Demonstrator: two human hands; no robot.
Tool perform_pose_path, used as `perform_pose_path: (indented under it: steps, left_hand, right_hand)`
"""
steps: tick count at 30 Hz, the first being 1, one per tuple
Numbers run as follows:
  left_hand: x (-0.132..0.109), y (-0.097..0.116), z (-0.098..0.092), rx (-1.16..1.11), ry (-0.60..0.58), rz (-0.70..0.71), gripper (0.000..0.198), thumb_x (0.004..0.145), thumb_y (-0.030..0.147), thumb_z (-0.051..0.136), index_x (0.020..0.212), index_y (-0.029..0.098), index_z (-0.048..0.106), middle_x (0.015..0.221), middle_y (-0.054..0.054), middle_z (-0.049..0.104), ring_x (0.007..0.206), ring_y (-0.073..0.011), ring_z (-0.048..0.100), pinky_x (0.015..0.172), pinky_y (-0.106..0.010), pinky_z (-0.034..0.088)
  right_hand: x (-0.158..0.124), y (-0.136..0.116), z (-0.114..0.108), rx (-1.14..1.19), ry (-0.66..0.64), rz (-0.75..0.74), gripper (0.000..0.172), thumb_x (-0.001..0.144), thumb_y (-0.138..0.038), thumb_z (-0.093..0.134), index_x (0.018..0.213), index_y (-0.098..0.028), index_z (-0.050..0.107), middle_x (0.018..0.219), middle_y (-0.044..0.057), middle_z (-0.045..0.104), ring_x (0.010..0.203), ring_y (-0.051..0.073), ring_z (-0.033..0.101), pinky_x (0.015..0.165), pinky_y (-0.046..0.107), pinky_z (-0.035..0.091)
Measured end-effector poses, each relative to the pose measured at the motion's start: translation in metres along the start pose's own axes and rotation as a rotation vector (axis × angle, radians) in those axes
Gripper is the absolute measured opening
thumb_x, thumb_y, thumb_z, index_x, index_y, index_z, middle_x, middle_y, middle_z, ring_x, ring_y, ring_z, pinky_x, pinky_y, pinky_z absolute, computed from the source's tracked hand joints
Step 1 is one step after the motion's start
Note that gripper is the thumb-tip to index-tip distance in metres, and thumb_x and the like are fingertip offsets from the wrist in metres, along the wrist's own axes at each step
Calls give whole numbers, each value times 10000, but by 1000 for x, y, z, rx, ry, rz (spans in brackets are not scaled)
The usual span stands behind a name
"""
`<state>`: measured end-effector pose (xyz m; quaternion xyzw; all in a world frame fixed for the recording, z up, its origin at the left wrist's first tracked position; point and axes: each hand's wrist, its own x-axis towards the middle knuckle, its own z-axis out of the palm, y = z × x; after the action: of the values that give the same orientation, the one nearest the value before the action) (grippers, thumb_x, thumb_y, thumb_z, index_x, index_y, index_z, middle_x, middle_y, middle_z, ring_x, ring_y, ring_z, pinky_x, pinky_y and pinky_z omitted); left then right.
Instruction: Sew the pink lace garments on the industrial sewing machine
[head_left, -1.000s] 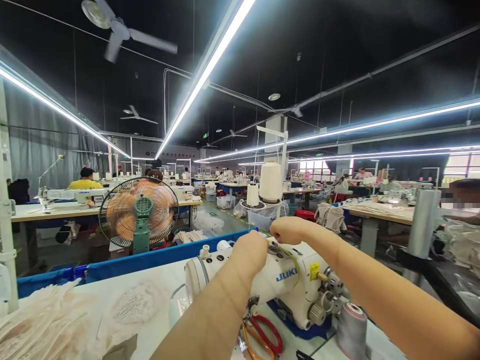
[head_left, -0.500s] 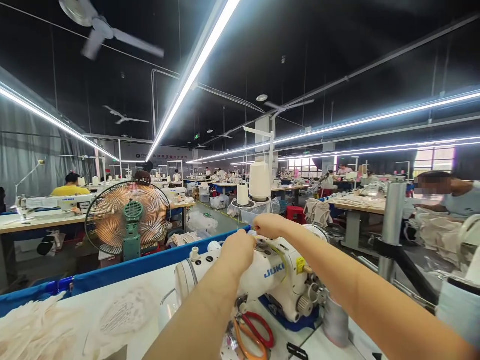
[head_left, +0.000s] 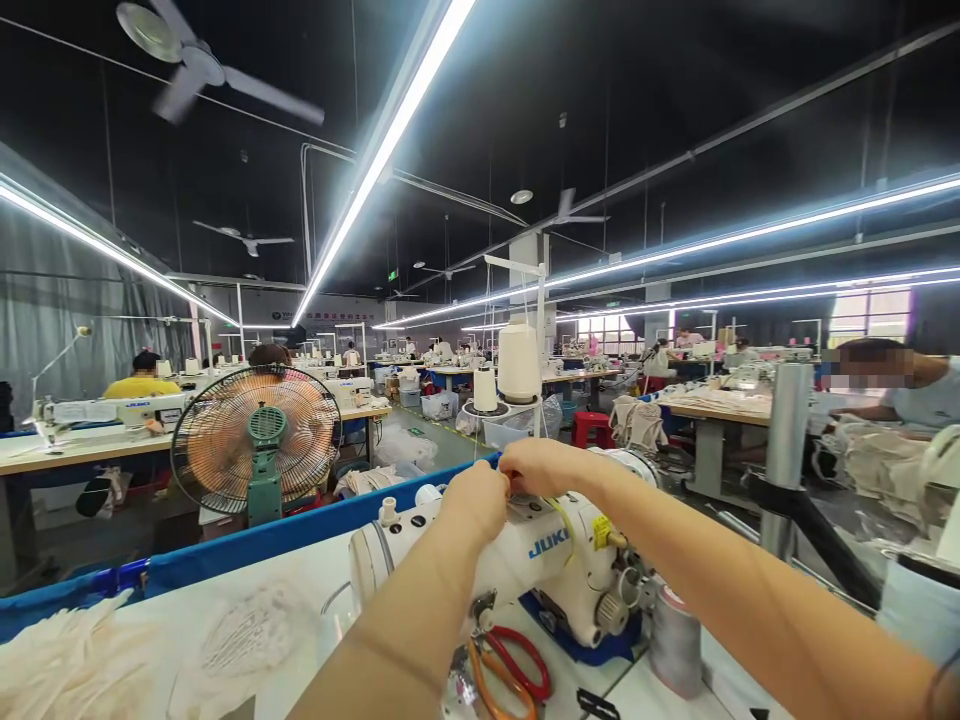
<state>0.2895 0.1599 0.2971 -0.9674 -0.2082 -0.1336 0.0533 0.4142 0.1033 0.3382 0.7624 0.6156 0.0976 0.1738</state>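
Note:
Above the white JUKI sewing machine (head_left: 551,545), my left hand (head_left: 478,500) and my right hand (head_left: 544,466) meet, both with fingers closed in a pinch. A thin thread (head_left: 475,446) comes down to my left hand. Whatever lies between the right fingertips is too small and hidden to make out. Behind the hands stand a large cream thread cone (head_left: 519,365) and a smaller white cone (head_left: 486,388) on a stand. Below my forearms lie red and orange-handled scissors (head_left: 529,665), partly covered by the machine. A grey thread spool (head_left: 675,645) stands to the right.
Cream fabric pieces (head_left: 75,660) lie at the table's left. A blue cloth trough (head_left: 247,545) runs along the far edge, with a floor fan (head_left: 259,440) beyond. To the right are a metal post (head_left: 787,450) and a seated co-worker (head_left: 926,390) beside piled fabric.
My right hand has come down and slightly left, closing the gap to my left hand. Both hands now touch above the machine. The left hand is almost where it was.

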Motion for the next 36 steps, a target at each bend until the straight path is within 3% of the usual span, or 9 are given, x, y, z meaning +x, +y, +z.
perform_pose_path:
  steps: [7,12,16,19,25,29,32,36]
  left_hand:
    - [-1,0,1,3,17,-3,196,889,272,534,1032,145,575,1064,-64,582,890,-182,590,762,-370,508]
    - [1,0,2,0,6,-1,194,892,277,527,1022,142,577,1050,-63,588,887,-180,590,761,-371,506]
    - [3,-2,5,-7,14,-3,181,890,274,530,1010,148,580,1059,-64,583,879,-174,588,756,-362,506]
    - [2,-3,6,-5,26,3,168,891,267,528,994,149,585,1039,-59,589,878,-173,588,764,-365,502]
    - [2,-3,5,-4,26,-10,178,894,275,523,998,143,582,1030,-59,591,864,-170,591,753,-362,505]
    - [2,-1,4,-21,28,-25,172,895,276,522,990,147,584,1022,-56,593,859,-168,590,755,-360,501]
    - [2,-1,3,-27,38,-34,166,898,276,515,974,148,589,1019,-56,594,856,-165,589,755,-356,500]
    - [3,-1,2,-19,57,-36,162,898,273,515,944,139,593,979,-49,603,836,-162,592,738,-351,503]
  right_hand:
    - [3,7,-2,-18,-1,94,196,904,-300,532,1023,-153,586,1026,52,604,870,176,598,758,369,509]
    - [-2,-7,1,-8,9,21,192,899,-301,538,1011,-154,591,1028,50,605,895,182,592,781,382,499]
    - [-5,6,7,-15,-20,54,173,895,-297,546,972,-152,601,985,43,617,854,170,601,755,363,508]
    - [3,11,6,-5,26,88,178,908,-300,524,985,-158,600,1006,47,613,859,169,599,757,359,508]
    - [-5,-12,6,33,95,35,167,891,-295,551,939,-145,605,952,36,620,850,171,599,751,363,503]
    - [-15,3,17,77,107,61,149,885,-287,561,866,-148,613,882,23,629,786,150,603,713,333,509]
    - [-4,18,23,137,187,63,162,902,-292,533,914,-150,611,930,32,625,816,159,602,732,343,509]
    - [18,21,28,240,304,-89,205,908,-275,525,1071,-160,571,1094,61,585,943,194,581,806,395,493]
